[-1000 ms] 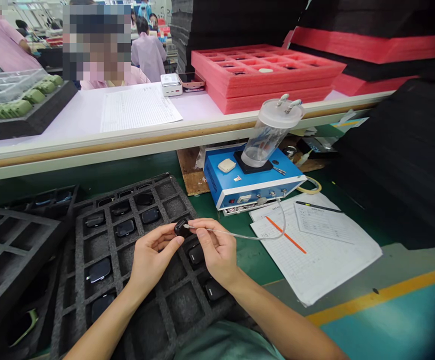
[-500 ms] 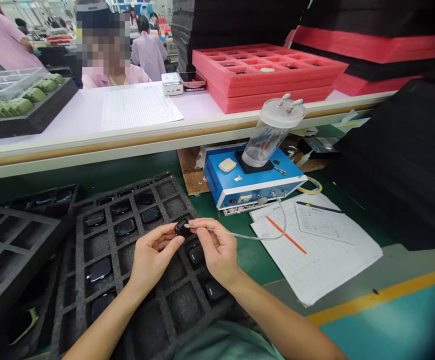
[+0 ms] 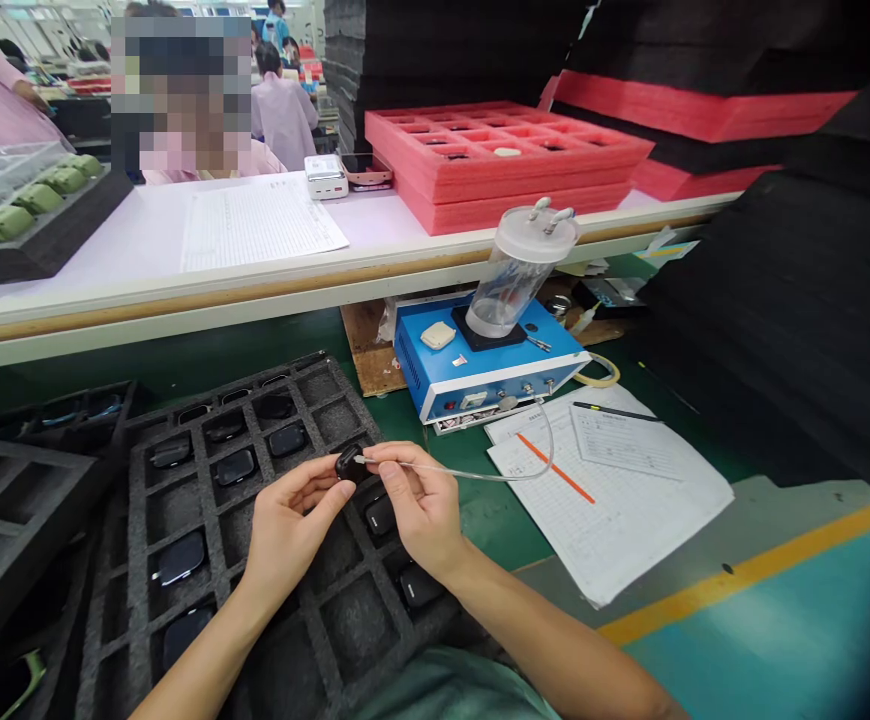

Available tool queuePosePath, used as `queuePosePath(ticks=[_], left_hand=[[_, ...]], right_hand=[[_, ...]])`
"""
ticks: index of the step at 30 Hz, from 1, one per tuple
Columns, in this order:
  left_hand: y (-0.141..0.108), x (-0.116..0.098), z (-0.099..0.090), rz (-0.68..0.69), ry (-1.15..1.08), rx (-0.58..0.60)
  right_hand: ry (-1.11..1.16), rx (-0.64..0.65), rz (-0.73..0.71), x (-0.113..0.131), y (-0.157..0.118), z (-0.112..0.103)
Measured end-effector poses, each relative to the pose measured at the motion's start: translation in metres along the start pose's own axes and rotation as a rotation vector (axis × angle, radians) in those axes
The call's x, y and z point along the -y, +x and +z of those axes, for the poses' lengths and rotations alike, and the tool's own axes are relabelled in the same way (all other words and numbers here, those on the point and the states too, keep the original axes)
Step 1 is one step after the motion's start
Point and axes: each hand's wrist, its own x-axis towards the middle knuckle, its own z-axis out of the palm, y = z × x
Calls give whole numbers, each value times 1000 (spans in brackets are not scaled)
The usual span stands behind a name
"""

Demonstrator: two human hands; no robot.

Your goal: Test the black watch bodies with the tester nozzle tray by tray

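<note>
My left hand (image 3: 292, 520) pinches a small black watch case (image 3: 348, 464) between thumb and fingertips. Thumb and fingers of my right hand (image 3: 424, 515) are closed on the end of a thin clear tube (image 3: 480, 476), whose pale tip meets the side of the case. Whether the tip sits inside a hole there, I cannot tell. The tube loops back to the front of a blue machine (image 3: 420, 372). Below both hands lies a black foam tray (image 3: 356, 615), with dark watch cases (image 3: 180, 556) in several of its compartments.
A clear cylinder (image 3: 517, 280) stands tilted in view on the machine, beside a cream case (image 3: 438, 335). Papers (image 3: 615, 530) with a pen (image 3: 615, 411) lie at right. Red foam trays (image 3: 435, 190) sit on the shelf. Other people are beyond it; more black trays (image 3: 22, 540) stand left.
The whole view has shifted slightly, so the surroundings appear a little further left. Both hands keep the same hold on the watch case and the tube.
</note>
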Motion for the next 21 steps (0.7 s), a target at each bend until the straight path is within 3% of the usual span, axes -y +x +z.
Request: queuePosePath(ticks=[15,21], left_hand=[[0,1,0,18,56,-3],[1,-4,-5,79,190,32]], right_hand=[[13,-9,12,1,2,1],[6,-25,-14,1,-2,-3]])
